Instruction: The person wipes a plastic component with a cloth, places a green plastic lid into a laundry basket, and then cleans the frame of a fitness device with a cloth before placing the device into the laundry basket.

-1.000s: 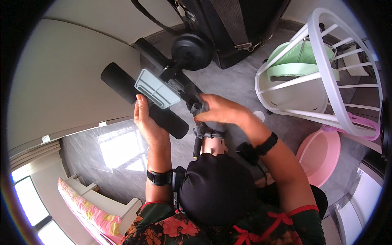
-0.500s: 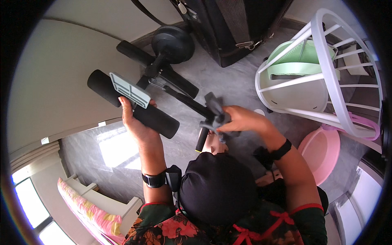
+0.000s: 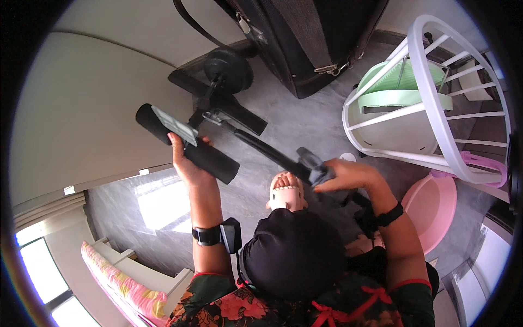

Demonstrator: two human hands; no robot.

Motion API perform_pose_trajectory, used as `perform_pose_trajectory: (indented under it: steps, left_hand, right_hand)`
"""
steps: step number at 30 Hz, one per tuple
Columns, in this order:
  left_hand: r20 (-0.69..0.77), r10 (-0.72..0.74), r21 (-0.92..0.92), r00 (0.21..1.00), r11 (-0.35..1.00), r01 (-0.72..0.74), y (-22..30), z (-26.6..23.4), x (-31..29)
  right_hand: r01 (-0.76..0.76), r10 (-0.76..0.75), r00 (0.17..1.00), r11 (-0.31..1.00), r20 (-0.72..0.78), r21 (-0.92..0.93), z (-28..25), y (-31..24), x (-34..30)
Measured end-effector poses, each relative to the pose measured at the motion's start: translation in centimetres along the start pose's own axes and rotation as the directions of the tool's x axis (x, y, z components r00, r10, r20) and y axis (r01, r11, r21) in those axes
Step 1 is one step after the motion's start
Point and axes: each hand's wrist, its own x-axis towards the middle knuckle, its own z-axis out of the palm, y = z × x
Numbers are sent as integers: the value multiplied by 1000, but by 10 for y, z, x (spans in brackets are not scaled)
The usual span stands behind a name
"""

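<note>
My left hand [image 3: 189, 169] is wrapped round a black foam roller [image 3: 215, 162], its thumb beside a pale grey slotted panel [image 3: 175, 124] fixed to the roller. The roller belongs to a black exercise frame on the floor, with a second padded crossbar [image 3: 242, 115] and a round black disc base [image 3: 229, 72]. From the frame a black bar [image 3: 267, 150] slopes toward me. My right hand [image 3: 348, 175] is closed on a dark grey lobed knob [image 3: 317, 169] at the bar's near end. The palm hides part of the knob.
A large black bag [image 3: 305, 49] stands behind the frame. To the right are a white slatted rack [image 3: 425, 82] holding a green basket [image 3: 403, 95], and a pink basin [image 3: 433, 210]. My foot in a pale slipper [image 3: 287, 195] is below the bar. A white cabinet [image 3: 98, 109] lines the left.
My right hand has moved right and slightly down with the knob, and the bar's near end has swung with it. The roller and panel in my left hand have tilted.
</note>
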Motion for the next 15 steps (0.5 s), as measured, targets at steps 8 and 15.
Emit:
perform_pose_trajectory:
  steps: [8,15]
  left_hand:
    - [-153,-27,26,988,999,31,-53,-13,16]
    - [-157,-56,139,986,987,78,-70,-26,28]
  right_hand:
    - [30,-21,999,942,-29,334,8,30,0]
    - [98,-52,989,931,-137,353,8,45,11]
